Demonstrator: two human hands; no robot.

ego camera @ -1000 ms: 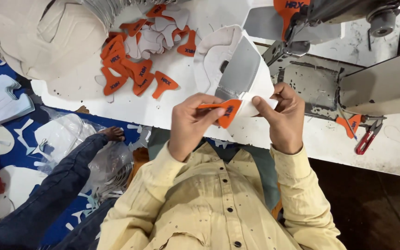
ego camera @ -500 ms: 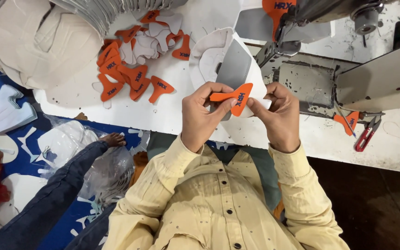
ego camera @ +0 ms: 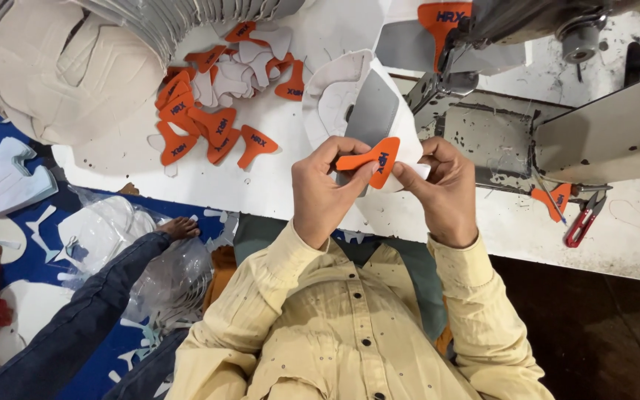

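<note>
Fingers of both hands, left (ego camera: 327, 189) and right (ego camera: 442, 189), pinch a flat orange tab (ego camera: 370, 159).

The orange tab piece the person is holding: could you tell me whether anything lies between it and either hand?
Nothing visible does. The orange tab piece is pinched directly by the left hand and touched by the right hand, lying against the white and grey panel over the white table.

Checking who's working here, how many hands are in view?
3: the left hand and right hand hold an orange piece together at centre; a co-worker's hand lies at lower left, on a dark sleeve. Others may be hidden.
</note>
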